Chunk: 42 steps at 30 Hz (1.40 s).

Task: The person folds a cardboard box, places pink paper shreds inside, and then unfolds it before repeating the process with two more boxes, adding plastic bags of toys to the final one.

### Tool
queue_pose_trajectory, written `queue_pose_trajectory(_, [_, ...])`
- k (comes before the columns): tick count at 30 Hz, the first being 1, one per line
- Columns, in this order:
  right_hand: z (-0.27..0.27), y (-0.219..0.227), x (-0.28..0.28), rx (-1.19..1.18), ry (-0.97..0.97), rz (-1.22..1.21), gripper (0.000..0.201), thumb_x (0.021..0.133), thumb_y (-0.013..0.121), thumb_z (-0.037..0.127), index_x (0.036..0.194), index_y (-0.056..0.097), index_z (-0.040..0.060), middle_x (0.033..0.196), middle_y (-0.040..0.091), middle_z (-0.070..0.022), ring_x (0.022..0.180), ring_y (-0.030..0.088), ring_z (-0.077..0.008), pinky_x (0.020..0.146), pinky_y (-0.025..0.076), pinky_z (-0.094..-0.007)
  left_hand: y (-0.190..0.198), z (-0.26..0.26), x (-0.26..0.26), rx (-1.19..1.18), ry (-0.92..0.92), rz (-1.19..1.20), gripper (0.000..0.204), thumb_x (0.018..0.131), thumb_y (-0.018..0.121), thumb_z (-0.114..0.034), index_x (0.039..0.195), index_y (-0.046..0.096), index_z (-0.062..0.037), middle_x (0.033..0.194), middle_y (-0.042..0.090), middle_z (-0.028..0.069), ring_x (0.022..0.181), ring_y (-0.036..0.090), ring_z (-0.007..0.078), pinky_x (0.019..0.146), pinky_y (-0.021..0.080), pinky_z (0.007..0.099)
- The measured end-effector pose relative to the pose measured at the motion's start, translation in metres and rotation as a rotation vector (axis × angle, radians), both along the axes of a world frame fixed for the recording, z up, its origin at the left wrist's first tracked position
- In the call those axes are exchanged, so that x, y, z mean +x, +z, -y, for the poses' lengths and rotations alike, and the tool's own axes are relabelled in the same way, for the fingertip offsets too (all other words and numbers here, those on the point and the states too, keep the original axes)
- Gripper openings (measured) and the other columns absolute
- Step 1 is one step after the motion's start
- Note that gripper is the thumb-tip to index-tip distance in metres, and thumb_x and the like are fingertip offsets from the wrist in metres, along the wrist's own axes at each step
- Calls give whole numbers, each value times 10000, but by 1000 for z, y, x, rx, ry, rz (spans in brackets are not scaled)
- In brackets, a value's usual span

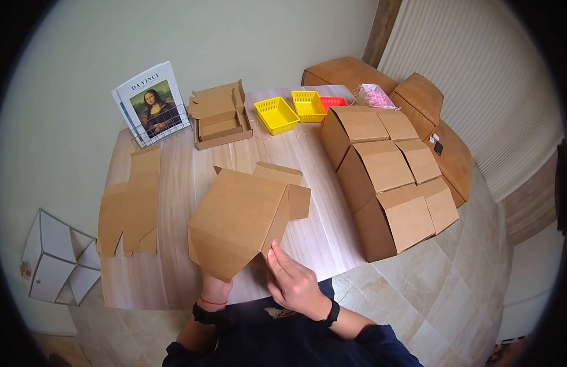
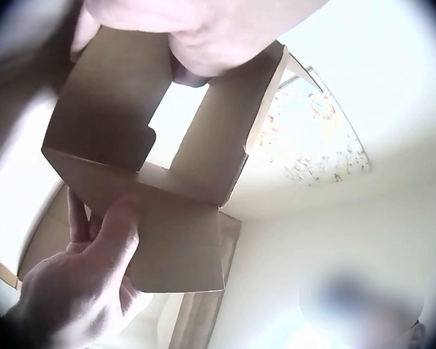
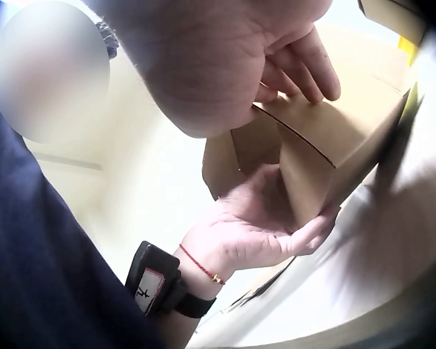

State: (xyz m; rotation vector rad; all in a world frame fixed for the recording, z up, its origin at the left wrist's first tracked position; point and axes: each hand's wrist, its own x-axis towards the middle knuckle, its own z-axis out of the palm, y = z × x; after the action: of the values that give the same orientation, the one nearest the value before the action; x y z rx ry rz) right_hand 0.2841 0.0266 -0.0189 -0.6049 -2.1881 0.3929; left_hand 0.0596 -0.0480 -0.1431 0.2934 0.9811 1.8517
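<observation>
Both hands hold a half-folded box (image 1: 237,217) above the near edge of the desk (image 1: 320,235). The left hand (image 1: 215,289) supports it from beneath, palm up, fingers curled round its lower corner. The right hand (image 1: 294,281) pinches the box's near edge with thumb and fingers. The box's flaps stand open toward the desk's middle. A flat blank (image 1: 129,205) lies by the left edge. Three folded boxes (image 1: 387,177) sit in a row along the right edge. At the far edge stand a book (image 1: 152,103), a stack of blanks (image 1: 219,116) and yellow baskets (image 1: 291,110).
</observation>
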Motion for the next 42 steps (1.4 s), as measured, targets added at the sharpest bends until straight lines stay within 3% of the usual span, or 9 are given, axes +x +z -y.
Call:
queue_pose_trajectory(7, [-12, 9, 5, -99, -3, 77, 694, 750, 744, 30, 1419, 586, -68, 1470, 593, -265, 1254, 669, -391, 1011, 586, -402, 58, -4, 27, -57, 6, -140, 423, 1069, 619, -290, 1455, 548, -132, 1372, 644, 59, 1263, 629, 255, 948, 581, 518])
queue_pose_trajectory(12, [-17, 12, 4, -196, 83, 125, 798, 752, 753, 94, 1506, 522, -27, 1559, 505, -264, 1384, 562, -419, 1137, 498, -438, 28, 11, 17, -33, -69, -144, 463, 991, 644, -52, 1443, 543, -60, 1390, 631, 81, 1294, 611, 240, 1057, 517, 436])
queue_pose_trajectory(17, [-15, 9, -1, -254, 192, 269, 769, 847, 779, 240, 1530, 505, 15, 1595, 443, -269, 1443, 462, -476, 1180, 432, -506, 76, 13, 25, 97, -213, -160, 741, 893, 639, 104, 1576, 371, -7, 1520, 531, 124, 1408, 525, 234, 1168, 428, 389])
queue_pose_trajectory(24, [-16, -5, -3, -230, 300, 409, 824, 897, 775, 416, 1552, 474, 19, 1653, 359, -261, 1477, 397, -497, 1184, 378, -589, 96, 6, 28, 90, -152, -51, 601, 980, 566, 43, 1553, 386, 29, 1528, 525, 138, 1398, 527, 221, 1168, 424, 363])
queue_pose_trajectory(30, [-30, -2, 7, -346, 365, 339, 792, 878, 795, 484, 1465, 578, -1, 1538, 515, -285, 1428, 460, -513, 1193, 384, -548, 83, 1, 21, -50, -80, -180, 478, 1007, 529, 37, 1481, 480, 66, 1479, 573, 144, 1348, 559, 197, 1119, 457, 323])
queue_pose_trajectory(36, [-63, -15, 16, -633, -442, 263, 505, 970, 721, 383, 1217, 687, -56, 1108, 758, -249, 1044, 743, -386, 905, 583, -436, 103, 11, 6, -11, -103, -219, 475, 1005, 505, 57, 1479, 481, 69, 1465, 581, 157, 1338, 567, 201, 1130, 451, 344])
queue_pose_trajectory(38, [-80, -30, 25, -833, -424, 144, 623, 998, 673, 463, 1266, 646, -99, 1092, 760, -270, 1038, 747, -403, 913, 580, -451, 112, 17, -2, 29, -125, -229, 483, 1000, 498, 65, 1483, 475, 71, 1465, 578, 160, 1335, 571, 206, 1135, 448, 356])
queue_pose_trajectory(40, [-93, -35, 24, -992, -355, 72, 467, 1064, 638, 382, 1166, 686, -71, 951, 771, -156, 833, 759, -233, 702, 603, -352, 123, 26, -7, -5, -147, -181, 478, 993, 503, 68, 1471, 494, 76, 1440, 593, 155, 1322, 580, 210, 1127, 450, 358])
queue_pose_trajectory(42, [-94, -22, 22, -1270, -204, -102, 421, 1076, 627, 365, 1166, 688, -42, 930, 758, -116, 791, 740, -188, 654, 596, -315, 126, 35, -12, -71, -158, -258, 477, 976, 516, 62, 1452, 523, 83, 1405, 620, 153, 1303, 594, 214, 1120, 449, 353])
